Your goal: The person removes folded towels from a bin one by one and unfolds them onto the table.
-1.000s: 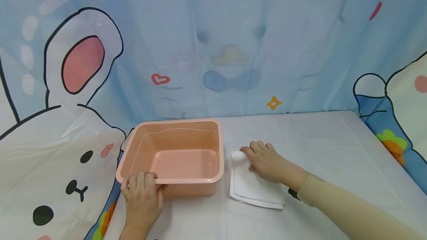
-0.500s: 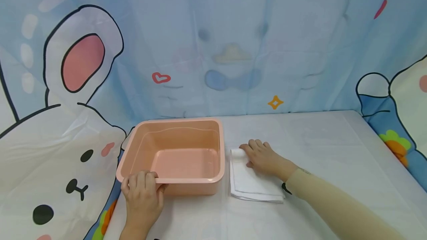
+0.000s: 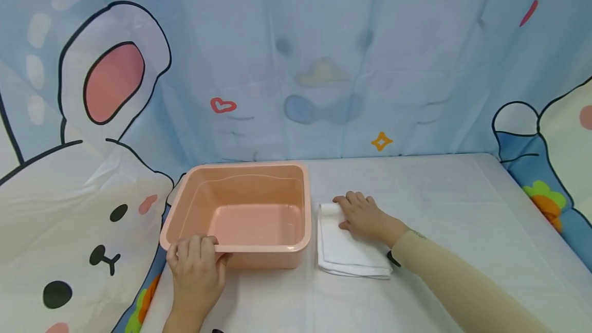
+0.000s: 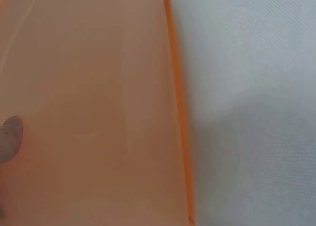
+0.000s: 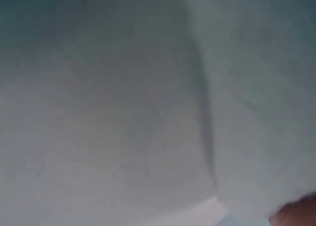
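A peach plastic basin with nothing in it stands left of centre in the head view. My left hand grips its near rim, fingers over the top and thumb under the lip. In the left wrist view, that thumb lies against the basin's outer wall. Right of the basin lies a folded white towel. My right hand holds its far edge, fingers bent over it. Blurred white cloth fills most of the right wrist view, with a bit of skin at the lower right corner.
A white cover spreads over the table, ending at a light blue printed curtain behind. At the left, a printed rabbit sheet comes up to the basin's side. A small dark object shows at the bottom edge.
My right hand and the towel have shifted slightly away from me, toward the far side. The left hand keeps its grip on the basin rim. The head view has tilted a little.
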The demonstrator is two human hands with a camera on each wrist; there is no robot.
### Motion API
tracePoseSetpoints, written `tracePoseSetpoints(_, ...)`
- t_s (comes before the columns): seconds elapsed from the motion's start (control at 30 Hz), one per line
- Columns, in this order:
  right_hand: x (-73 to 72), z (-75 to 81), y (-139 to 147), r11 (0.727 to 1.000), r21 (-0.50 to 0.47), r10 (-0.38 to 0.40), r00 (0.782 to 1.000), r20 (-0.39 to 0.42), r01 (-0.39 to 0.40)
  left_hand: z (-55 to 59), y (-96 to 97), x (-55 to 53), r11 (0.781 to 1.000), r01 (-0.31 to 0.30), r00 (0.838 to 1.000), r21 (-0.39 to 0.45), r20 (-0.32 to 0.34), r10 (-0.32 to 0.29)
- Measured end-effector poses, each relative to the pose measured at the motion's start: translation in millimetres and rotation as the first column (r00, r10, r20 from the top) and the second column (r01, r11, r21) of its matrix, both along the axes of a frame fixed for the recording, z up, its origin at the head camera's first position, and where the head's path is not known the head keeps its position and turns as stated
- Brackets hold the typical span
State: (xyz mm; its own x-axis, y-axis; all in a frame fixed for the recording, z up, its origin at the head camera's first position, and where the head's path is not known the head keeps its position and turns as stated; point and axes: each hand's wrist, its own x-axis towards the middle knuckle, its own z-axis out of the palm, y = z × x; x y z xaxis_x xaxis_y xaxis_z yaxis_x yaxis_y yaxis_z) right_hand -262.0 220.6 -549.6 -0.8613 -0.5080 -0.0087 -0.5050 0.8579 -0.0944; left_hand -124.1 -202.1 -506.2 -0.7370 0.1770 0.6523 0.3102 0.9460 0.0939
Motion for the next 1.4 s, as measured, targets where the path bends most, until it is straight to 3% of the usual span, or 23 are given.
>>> tracePoseSetpoints(0.17,-4.7,1.8,-5,1.000,0.002,-0.008,1.000,-0.002,0.008,4.8,-0.9,0.3,1.000,0.006,1.000,0.012,-0.006,-0.006)
tracePoseSetpoints(0.53,-9.4,14.5,-5,0.994,0.027,-0.106,0.993,0.042,0.105,9.3,1.3,1.4,0.995,0.022,1.000,0.102,0.009,-0.023)
tracePoseSetpoints(0.73,-12.7,26.2,-4,0.988,-0.059,-0.139,0.986,0.087,0.145,13.5,7.0,3.4,0.990,0.045,0.998,0.132,0.028,-0.049)
tracePoseSetpoints(0.9,-17.2,38.9,-4,0.973,-0.180,-0.113,0.978,0.175,0.145,19.5,17.1,6.4,0.986,0.105,0.994,0.134,0.014,-0.107)
tracePoseSetpoints(1.1,-22.4,48.9,0,0.943,-0.293,-0.070,0.953,0.295,0.159,22.9,38.5,9.3,0.964,0.223,0.975,0.145,-0.027,-0.221)
tracePoseSetpoints(1.4,-28.4,51.2,1,0.916,-0.344,-0.073,0.928,0.366,0.208,29.6,77.2,15.2,0.915,0.376,0.926,0.149,-0.099,-0.364)
